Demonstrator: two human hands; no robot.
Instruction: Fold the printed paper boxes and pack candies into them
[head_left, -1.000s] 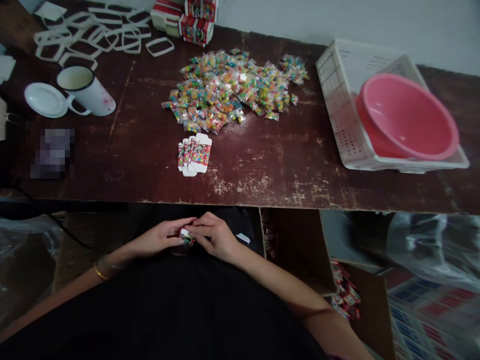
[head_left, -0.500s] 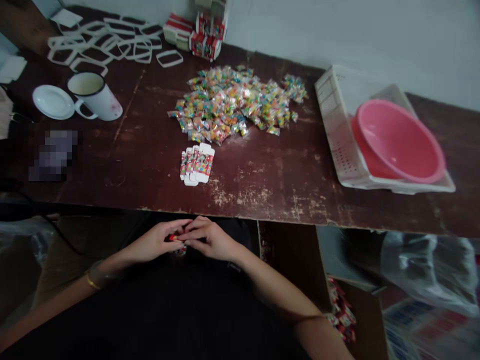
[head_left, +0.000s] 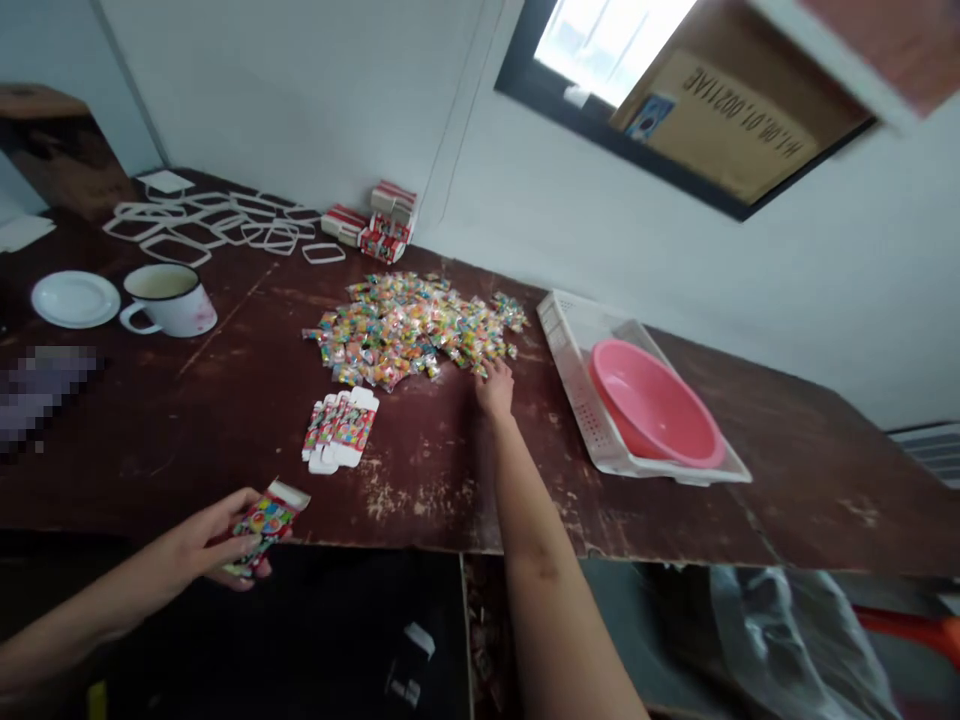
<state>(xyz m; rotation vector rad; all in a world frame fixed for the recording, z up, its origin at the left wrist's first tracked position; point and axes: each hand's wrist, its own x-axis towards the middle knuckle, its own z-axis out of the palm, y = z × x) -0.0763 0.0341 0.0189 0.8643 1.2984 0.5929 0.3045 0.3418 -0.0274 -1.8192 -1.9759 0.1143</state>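
My left hand [head_left: 229, 540] is closed around a small printed candy box [head_left: 266, 520], red with colourful round pictures, near the table's front edge. The box tilts up to the right, and a white flap stands out at its upper end. My right hand [head_left: 496, 388] reaches across the table to the near right edge of a pile of wrapped candies [head_left: 405, 325]. Its fingers are apart and touch or almost touch the small clear packets; the fingertips are partly hidden. Several flattened candy boxes [head_left: 341, 430] lie overlapping between the pile and my left hand.
On the right, a white plastic basket [head_left: 574, 385] holds a pink basin [head_left: 660, 400]. An enamel mug [head_left: 171, 305] and a white lid [head_left: 75, 299] stand at left. White frame-shaped bands [head_left: 217, 220] and bundled boxes [head_left: 382, 225] lie along the back.
My hands were together at my lap over a small red item. They have parted: the left lifted the box to the table edge, the right stretched forward to the candies. The view has tilted up.
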